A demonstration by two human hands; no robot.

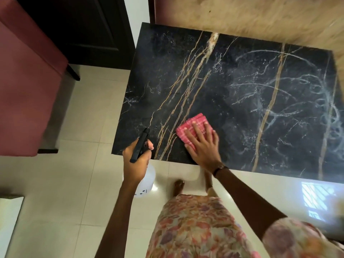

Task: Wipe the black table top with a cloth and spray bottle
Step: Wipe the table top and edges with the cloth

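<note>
The black table top (pixel 242 94), a dark marble-look slab crossed by gold and white veins, is seen from above with its far edge against a beige veined wall (pixel 260 17). A pink checked cloth (pixel 191 127), folded into a small pad, is laid flat on the slab near its front edge, toward the left half. The cloth is pressed down by the right hand (pixel 202 144), whose fingers are stretched out straight and spread over the fabric; the near corner of the pad is covered by the palm. A dark watch (pixel 220 168) is worn on that wrist.

Just to the left of the cloth, at the front left corner of the table, a spray bottle (pixel 147 178) is held upright by the left hand (pixel 136 161). The fingers are wrapped round its neck, with the black spray head (pixel 139 146) pointed out over the table surface and one finger laid by the trigger. The white bottle body is hung below the hand, off the table edge and above the floor.

A floral garment (pixel 195 226) and bare feet are visible below on the pale tiled floor (pixel 83 108). A red upholstered seat (pixel 26 81) is placed well to the left, beside a dark door (pixel 89 28).
</note>
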